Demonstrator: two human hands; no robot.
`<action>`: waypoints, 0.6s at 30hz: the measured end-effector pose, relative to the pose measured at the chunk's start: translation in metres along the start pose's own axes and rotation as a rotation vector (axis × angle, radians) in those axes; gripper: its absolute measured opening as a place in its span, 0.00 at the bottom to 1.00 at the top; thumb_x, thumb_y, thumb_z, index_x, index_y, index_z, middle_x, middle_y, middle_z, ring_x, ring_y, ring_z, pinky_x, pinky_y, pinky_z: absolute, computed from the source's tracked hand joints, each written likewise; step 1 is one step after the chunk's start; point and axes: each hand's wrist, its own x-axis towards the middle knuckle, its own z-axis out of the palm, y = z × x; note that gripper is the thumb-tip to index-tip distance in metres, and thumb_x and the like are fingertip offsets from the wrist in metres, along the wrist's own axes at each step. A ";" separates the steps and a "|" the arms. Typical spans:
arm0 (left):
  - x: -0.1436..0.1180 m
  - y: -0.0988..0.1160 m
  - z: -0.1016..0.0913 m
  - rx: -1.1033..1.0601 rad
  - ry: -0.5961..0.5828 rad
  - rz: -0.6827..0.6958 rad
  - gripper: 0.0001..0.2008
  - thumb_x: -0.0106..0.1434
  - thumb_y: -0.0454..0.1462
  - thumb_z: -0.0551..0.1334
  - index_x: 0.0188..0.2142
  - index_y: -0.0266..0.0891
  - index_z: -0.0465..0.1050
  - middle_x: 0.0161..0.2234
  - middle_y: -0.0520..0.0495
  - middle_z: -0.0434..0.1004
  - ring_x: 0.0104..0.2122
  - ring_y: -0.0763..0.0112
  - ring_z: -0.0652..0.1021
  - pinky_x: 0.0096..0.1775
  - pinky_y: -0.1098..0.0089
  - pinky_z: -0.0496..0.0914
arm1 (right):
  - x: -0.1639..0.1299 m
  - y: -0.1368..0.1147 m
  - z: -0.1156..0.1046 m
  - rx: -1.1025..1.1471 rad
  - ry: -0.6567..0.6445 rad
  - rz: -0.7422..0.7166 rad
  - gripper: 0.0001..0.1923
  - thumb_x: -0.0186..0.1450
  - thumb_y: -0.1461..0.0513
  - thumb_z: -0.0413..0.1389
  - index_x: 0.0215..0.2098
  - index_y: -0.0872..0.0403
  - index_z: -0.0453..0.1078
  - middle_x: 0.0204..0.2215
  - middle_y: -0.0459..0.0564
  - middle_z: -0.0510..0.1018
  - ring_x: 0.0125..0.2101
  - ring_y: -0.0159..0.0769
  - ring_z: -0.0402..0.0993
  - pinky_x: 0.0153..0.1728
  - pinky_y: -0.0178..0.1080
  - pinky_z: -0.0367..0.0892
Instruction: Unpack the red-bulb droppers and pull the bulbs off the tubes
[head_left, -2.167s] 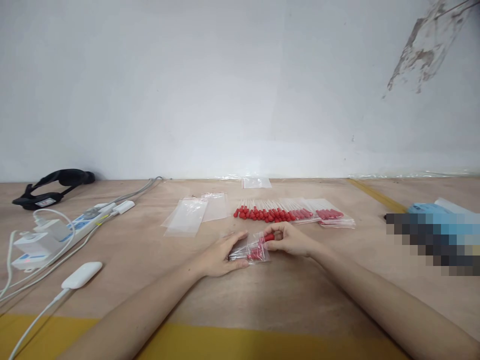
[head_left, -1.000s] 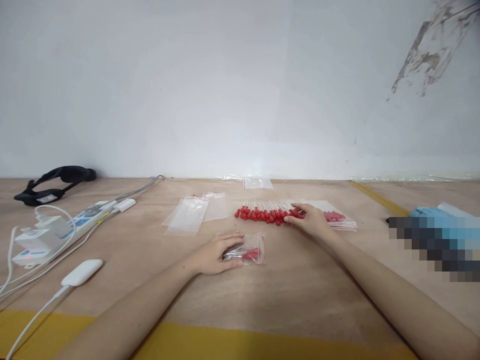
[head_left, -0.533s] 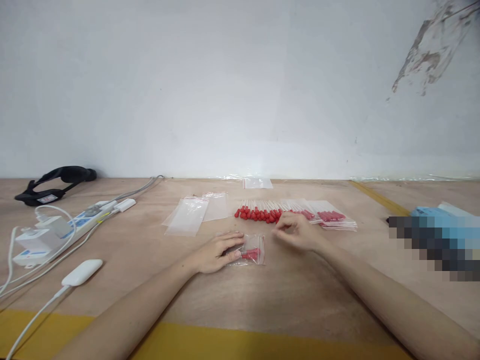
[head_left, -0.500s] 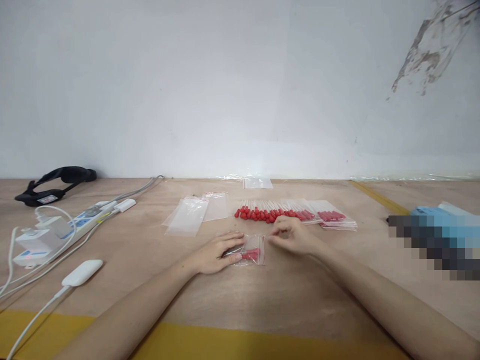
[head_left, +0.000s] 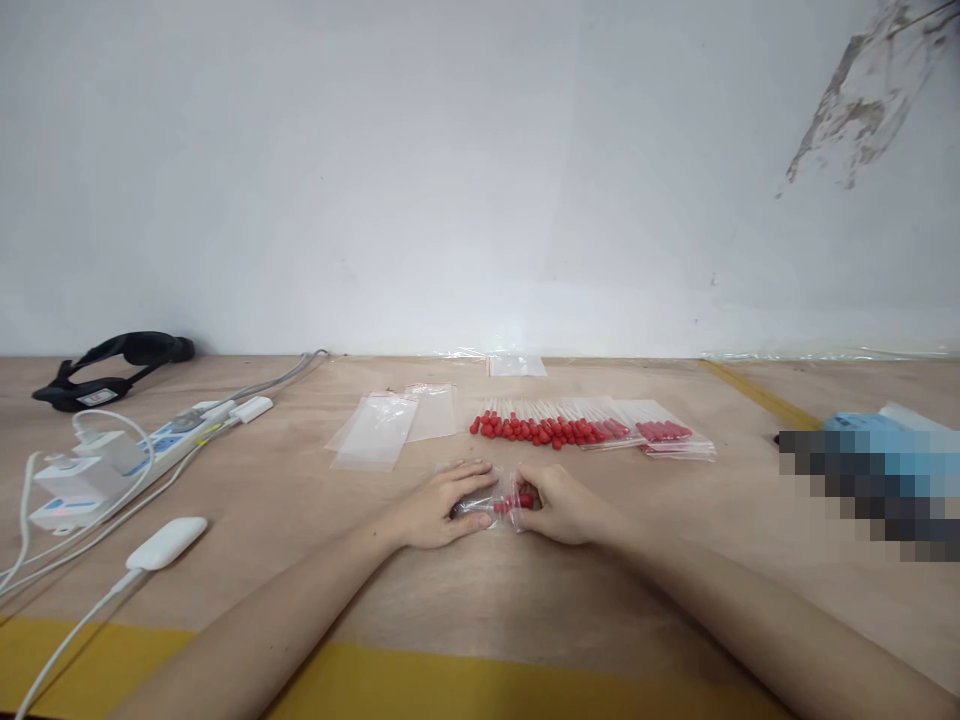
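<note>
A small clear zip bag (head_left: 486, 492) lies on the wooden table between my hands. Something with a red end (head_left: 502, 506) shows through its right part. My left hand (head_left: 442, 503) rests over the bag's left side, thumb and fingers apart and holding it against the table. At the bag's right edge my right hand (head_left: 559, 503) is closed, thumb and index finger around a red-tipped stick (head_left: 526, 499); the rest of that stick is partly hidden. Just beyond my hands lies a row of red-tipped white sticks (head_left: 544, 430).
Flat zip bags (head_left: 375, 430) lie left of the row, and a stack of filled bags (head_left: 675, 440) at its right. Another bag (head_left: 517, 366) lies by the wall. On the left are a power strip (head_left: 169, 437), a white cabled device (head_left: 166, 543) and a black headset strap (head_left: 112, 370).
My right hand has come down and left from beside the row to the bag's right edge, its fingertips now around a red tip. My left hand has stayed on the bag.
</note>
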 end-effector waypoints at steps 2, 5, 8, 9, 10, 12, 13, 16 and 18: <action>-0.001 0.000 -0.001 0.005 -0.008 0.002 0.29 0.60 0.50 0.53 0.58 0.43 0.54 0.59 0.44 0.52 0.59 0.61 0.55 0.57 0.57 0.51 | -0.001 0.001 -0.001 0.026 0.013 0.044 0.05 0.53 0.62 0.55 0.26 0.54 0.63 0.20 0.41 0.67 0.21 0.26 0.60 0.22 0.30 0.53; -0.001 0.000 -0.001 0.011 -0.014 0.010 0.30 0.59 0.50 0.54 0.58 0.43 0.52 0.60 0.44 0.50 0.59 0.60 0.54 0.57 0.56 0.50 | -0.001 0.006 -0.002 0.120 0.021 0.071 0.07 0.52 0.61 0.56 0.26 0.54 0.63 0.20 0.41 0.68 0.22 0.26 0.61 0.22 0.30 0.55; -0.003 0.000 -0.001 0.021 -0.018 0.007 0.31 0.59 0.50 0.53 0.59 0.43 0.51 0.60 0.44 0.50 0.59 0.59 0.54 0.57 0.56 0.51 | 0.001 0.012 -0.004 0.365 0.020 0.131 0.10 0.51 0.59 0.57 0.28 0.55 0.63 0.24 0.43 0.70 0.25 0.27 0.66 0.25 0.31 0.60; -0.003 0.000 -0.002 0.029 -0.023 -0.004 0.31 0.60 0.51 0.53 0.59 0.43 0.50 0.60 0.44 0.50 0.59 0.59 0.54 0.57 0.57 0.51 | 0.001 0.014 -0.007 0.453 0.018 0.155 0.11 0.51 0.59 0.58 0.29 0.55 0.63 0.26 0.44 0.71 0.26 0.28 0.67 0.26 0.31 0.61; -0.005 0.001 -0.003 0.039 -0.029 -0.017 0.31 0.60 0.51 0.53 0.59 0.42 0.50 0.60 0.44 0.49 0.59 0.59 0.54 0.57 0.57 0.51 | 0.001 0.015 -0.010 0.519 0.018 0.177 0.12 0.51 0.59 0.58 0.29 0.56 0.63 0.27 0.45 0.72 0.27 0.29 0.68 0.28 0.32 0.63; -0.008 0.003 -0.009 0.068 -0.044 -0.053 0.31 0.60 0.51 0.52 0.59 0.43 0.50 0.60 0.44 0.49 0.58 0.58 0.55 0.56 0.57 0.53 | 0.000 0.017 -0.022 0.565 0.026 0.212 0.13 0.51 0.58 0.59 0.30 0.56 0.64 0.27 0.46 0.73 0.28 0.29 0.70 0.30 0.33 0.64; -0.010 0.005 -0.012 0.088 -0.049 -0.070 0.31 0.60 0.52 0.52 0.58 0.43 0.52 0.60 0.44 0.51 0.58 0.57 0.56 0.56 0.57 0.54 | -0.002 0.017 -0.030 0.556 0.030 0.229 0.13 0.51 0.57 0.59 0.31 0.57 0.65 0.27 0.47 0.74 0.28 0.29 0.70 0.30 0.33 0.64; -0.014 0.009 -0.023 0.178 -0.026 -0.085 0.29 0.57 0.53 0.54 0.53 0.41 0.61 0.54 0.41 0.62 0.53 0.54 0.64 0.52 0.56 0.59 | -0.009 0.021 -0.059 0.529 0.052 0.272 0.16 0.53 0.55 0.57 0.35 0.57 0.67 0.29 0.50 0.76 0.30 0.31 0.72 0.32 0.35 0.65; -0.014 0.009 -0.026 0.219 0.031 -0.051 0.25 0.58 0.52 0.54 0.48 0.40 0.67 0.49 0.42 0.68 0.49 0.55 0.68 0.51 0.56 0.61 | -0.013 0.026 -0.080 0.520 0.135 0.301 0.17 0.54 0.53 0.57 0.38 0.56 0.67 0.32 0.51 0.77 0.32 0.33 0.73 0.35 0.36 0.67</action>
